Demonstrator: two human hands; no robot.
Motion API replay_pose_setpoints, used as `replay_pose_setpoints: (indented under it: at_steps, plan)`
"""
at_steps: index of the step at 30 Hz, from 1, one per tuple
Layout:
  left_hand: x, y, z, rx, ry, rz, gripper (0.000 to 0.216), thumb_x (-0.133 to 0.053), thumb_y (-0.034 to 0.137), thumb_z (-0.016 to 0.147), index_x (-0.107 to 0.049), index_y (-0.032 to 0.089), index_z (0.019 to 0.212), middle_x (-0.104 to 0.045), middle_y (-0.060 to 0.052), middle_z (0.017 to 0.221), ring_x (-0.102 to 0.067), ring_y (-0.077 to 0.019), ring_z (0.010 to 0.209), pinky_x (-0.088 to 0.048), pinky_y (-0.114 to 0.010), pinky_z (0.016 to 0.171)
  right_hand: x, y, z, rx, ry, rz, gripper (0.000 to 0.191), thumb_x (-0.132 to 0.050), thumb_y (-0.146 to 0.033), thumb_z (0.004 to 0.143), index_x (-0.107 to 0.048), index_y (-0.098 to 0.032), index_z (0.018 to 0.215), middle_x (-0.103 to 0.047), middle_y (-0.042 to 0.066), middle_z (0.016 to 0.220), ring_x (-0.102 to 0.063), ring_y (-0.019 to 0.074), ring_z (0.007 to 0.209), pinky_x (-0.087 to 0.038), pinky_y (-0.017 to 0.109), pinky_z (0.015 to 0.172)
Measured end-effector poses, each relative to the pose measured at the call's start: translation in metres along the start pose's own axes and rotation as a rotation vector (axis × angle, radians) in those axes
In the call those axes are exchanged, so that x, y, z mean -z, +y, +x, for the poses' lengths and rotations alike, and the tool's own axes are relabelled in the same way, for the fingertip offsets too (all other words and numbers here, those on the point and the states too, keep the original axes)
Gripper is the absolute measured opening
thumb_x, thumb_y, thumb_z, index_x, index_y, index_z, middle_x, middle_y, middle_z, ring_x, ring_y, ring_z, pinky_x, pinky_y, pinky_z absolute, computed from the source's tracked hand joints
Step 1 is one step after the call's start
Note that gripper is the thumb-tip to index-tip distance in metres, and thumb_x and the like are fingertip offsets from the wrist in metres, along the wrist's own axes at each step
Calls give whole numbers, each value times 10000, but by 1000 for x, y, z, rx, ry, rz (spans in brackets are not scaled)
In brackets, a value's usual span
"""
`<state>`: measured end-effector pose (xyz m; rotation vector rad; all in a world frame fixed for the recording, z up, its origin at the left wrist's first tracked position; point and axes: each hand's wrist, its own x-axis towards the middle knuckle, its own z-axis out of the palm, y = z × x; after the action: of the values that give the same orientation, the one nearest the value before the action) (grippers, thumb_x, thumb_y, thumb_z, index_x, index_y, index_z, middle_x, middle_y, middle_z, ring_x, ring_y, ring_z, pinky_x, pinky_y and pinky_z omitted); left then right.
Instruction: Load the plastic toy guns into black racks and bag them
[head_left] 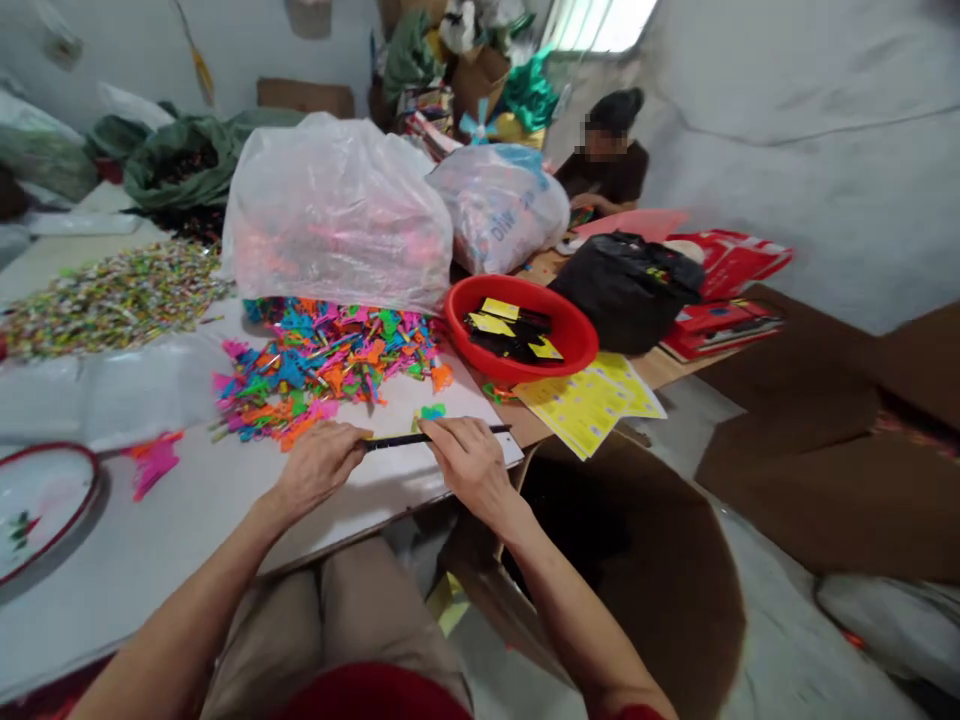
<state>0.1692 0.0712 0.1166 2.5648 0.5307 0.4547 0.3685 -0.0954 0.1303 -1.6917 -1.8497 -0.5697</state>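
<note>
A thin, dark, flat strip (397, 440) is held level over the table's front edge; its exact kind is too small to make out. My left hand (322, 462) is closed on its left end. Nearer the right end, my right hand (469, 460) grips the same strip with fingers pressed together. A small green and blue plastic piece (432, 411) lies just behind the strip. Beyond my left hand spreads a pile of bright plastic toy pieces (337, 355) in pink, orange, blue and green.
A red basin (457, 335) holds black items with yellow cards. Yellow printed sheets (585, 405) overhang the table edge above an open cardboard box (720, 600). A large plastic bag (337, 210) stands behind the pile. An enamel plate (94, 480) lies left. Another person (615, 160) sits at the back.
</note>
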Motion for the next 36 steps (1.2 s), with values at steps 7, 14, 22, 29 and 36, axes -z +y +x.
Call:
replay_pose_setpoints:
  at_steps: [7, 14, 22, 29, 36]
  plan:
    - [-29, -44, -100, 743, -244, -597, 603, -432, 782, 702, -526, 193, 621, -611, -26, 530, -563, -174, 514, -402, -277, 546, -112, -33, 7, -176, -496, 515, 248, -593, -282, 915, -646, -186, 1137, -693, 64, 1050, -649, 170, 949, -493, 268, 839]
    - [-20, -77, -148, 918, -61, -75, 522, -391, 605, 837, -606, 140, 939, -675, -96, 667, -654, -266, 652, -478, -372, 659, -164, 18, 106, -629, -469, 89, 388, -549, -383, 924, -552, -121, 1210, -674, 154, 1103, -644, 247, 1010, -483, 332, 837]
    - [-58, -73, -157, 354, 32, 471, 364, -456, 222, 903, -609, 197, 1232, -606, -166, 1298, -575, -307, 1194, -483, -472, 952, -180, 9, 64, -774, -454, 213, 356, -528, -262, 887, -506, -147, 1223, -709, 86, 837, -685, 217, 779, -493, 297, 676]
    - [-62, -88, -198, 121, -26, 357, 373, -407, 252, 948, -606, 244, 1263, -595, -127, 1323, -557, -290, 1224, -452, -482, 1022, -144, -23, -35, -716, -400, 414, 444, -532, -216, 884, -477, -98, 1308, -669, 125, 1024, -650, 205, 888, -516, 335, 806]
    - [-56, -81, -199, 91, 28, 355, 352, -410, 262, 954, -619, 204, 1231, -574, -153, 1339, -519, -304, 1262, -427, -492, 1033, -130, -1, -2, -213, -717, 58, 377, -427, -23, 874, -644, -188, 1135, -546, 123, 1277, -555, 238, 1080, -483, 346, 848]
